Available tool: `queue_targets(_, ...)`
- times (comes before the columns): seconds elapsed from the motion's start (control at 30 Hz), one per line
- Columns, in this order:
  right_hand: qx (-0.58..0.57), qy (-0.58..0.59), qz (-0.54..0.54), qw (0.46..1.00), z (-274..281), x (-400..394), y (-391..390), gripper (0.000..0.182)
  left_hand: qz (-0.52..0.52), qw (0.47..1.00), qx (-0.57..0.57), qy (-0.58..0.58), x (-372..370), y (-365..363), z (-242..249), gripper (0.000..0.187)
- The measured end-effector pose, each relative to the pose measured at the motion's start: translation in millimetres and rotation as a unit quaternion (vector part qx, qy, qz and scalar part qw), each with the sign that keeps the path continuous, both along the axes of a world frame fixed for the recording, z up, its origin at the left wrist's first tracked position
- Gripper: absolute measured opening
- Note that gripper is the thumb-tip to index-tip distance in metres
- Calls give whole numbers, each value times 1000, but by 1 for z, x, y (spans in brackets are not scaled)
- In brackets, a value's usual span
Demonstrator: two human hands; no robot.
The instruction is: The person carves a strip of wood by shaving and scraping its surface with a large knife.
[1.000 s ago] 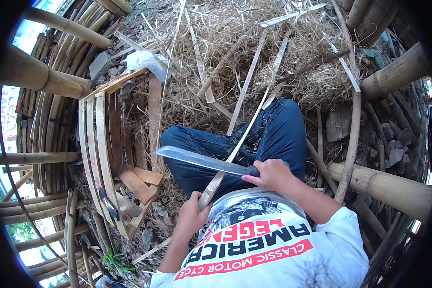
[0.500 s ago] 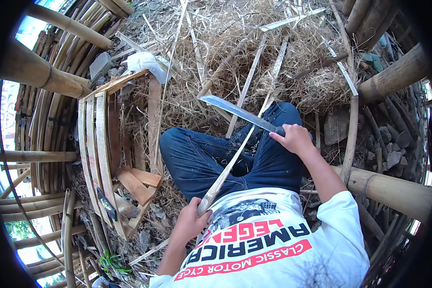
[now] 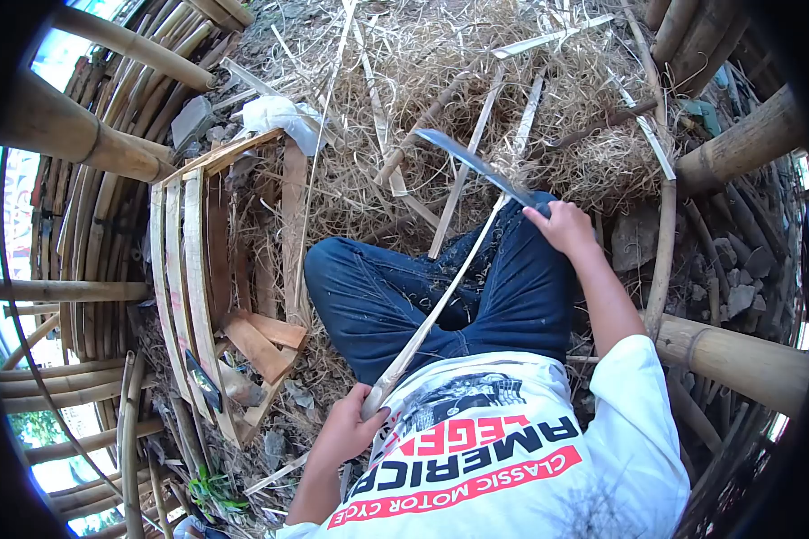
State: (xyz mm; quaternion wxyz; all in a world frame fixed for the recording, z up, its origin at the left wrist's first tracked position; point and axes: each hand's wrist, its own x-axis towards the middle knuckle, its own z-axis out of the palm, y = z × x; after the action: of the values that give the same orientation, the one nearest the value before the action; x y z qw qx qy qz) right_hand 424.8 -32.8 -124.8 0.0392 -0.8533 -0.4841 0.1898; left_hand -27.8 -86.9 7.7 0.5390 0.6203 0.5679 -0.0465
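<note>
My left hand [image 3: 351, 426] is closed around the near end of a long pale bamboo strip [image 3: 429, 325], close against my shirt. The strip slants up across my lap and over my right knee. In my right hand [image 3: 564, 226] is the handle of a machete [image 3: 476, 165], the handle itself mostly hidden by the fingers. Its long blade points up and to the left, crossing the strip near its far end above the knee. Fine shavings cling to my dark jeans [image 3: 368, 292].
Curly bamboo shavings [image 3: 593, 166] cover the ground ahead, with several loose strips [image 3: 467, 162] among them. To the left stands a slatted wooden crate [image 3: 193, 260], a phone-like dark object [image 3: 203, 381] at its side. Thick bamboo poles [image 3: 733, 364] flank both sides; stones [image 3: 737, 278] lie at right.
My right hand has moved forward and slightly right, carrying the machete farther along the strip toward its far end. My left hand keeps its hold on the near end.
</note>
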Motion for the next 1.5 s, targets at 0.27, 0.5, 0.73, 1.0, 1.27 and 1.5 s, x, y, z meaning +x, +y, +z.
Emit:
queue_targets(0.27, 24, 2, -27, 999, 0, -18, -1, 72, 3, 1000, -26, 1, -4, 3, -16, 28)
queue_targets(0.5, 54, 89, 69, 992, 22, -85, -48, 68, 32, 991, -110, -71, 6, 5, -36, 18)
queue_targets(0.73, 31, 206, 184, 960, 49, -143, -83, 69, 104, 965, -199, -132, 15, 6, -50, 17)
queue_targets(1.0, 39, 126, 227, 965, 51, -127, -72, 69, 88, 975, -160, -130, 17, -1, -53, 22)
queue_targets(1.27, 10, 45, 96, 994, 24, -52, -44, 73, 9, 992, -96, -77, 23, 1, -32, 29)
queue_targets(1.5, 0, 14, 119, 993, 16, -46, -31, 75, 25, 992, -103, -66, 20, 2, -35, 29)
